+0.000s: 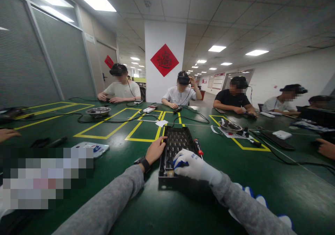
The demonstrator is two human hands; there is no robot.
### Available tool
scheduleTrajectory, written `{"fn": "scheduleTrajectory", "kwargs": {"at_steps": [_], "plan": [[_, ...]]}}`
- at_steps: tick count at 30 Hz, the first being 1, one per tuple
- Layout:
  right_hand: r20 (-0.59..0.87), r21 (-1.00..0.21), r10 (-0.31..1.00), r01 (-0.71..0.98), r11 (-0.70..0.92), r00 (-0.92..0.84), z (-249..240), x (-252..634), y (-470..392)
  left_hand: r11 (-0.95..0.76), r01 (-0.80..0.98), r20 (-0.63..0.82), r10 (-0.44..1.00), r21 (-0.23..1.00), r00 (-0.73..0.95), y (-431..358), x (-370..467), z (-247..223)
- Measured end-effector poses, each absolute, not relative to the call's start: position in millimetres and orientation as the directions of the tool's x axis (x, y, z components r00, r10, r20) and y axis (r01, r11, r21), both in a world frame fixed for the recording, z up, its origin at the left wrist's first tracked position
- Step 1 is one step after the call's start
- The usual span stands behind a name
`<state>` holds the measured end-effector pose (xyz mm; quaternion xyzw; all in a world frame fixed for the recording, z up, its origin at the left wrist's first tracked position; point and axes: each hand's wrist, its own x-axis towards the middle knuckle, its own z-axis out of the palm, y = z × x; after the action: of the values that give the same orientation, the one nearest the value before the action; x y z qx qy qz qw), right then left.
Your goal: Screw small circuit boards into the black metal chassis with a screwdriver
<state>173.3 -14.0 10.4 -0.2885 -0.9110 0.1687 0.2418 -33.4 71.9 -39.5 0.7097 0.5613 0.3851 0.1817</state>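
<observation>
A long black tray [162, 172] with rows of small metal pieces lies on the green table in front of me. My bare left hand [156, 149] rests against its left edge, fingers reaching onto the rim; it grips the side of the tray. Over the near right part of the tray is my right hand [188, 163], in a white and blue glove, its fingers curled down into the tray. What those fingers hold, if anything, is hidden. A small yellowish piece [170, 173] sits in the near end of the tray. Just right of the tray lies a red-handled screwdriver [199, 148].
Metal bowls stand at the back left [98, 112] and right [237, 126]. Black cables cross the green table [131, 193] among yellow tape outlines. A white glove [261, 201] lies partly behind my right forearm. Several people sit around the table.
</observation>
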Motion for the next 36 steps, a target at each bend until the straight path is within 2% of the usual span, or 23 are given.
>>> {"fn": "scheduleTrajectory", "kwargs": {"at_steps": [36], "plan": [[0.364,-0.432,0.582,0.422,0.797,-0.727,7.1,173.0,-12.6,-0.346,0.644,0.371,0.923,0.682,0.103,69.8,-33.6,-39.8]]}}
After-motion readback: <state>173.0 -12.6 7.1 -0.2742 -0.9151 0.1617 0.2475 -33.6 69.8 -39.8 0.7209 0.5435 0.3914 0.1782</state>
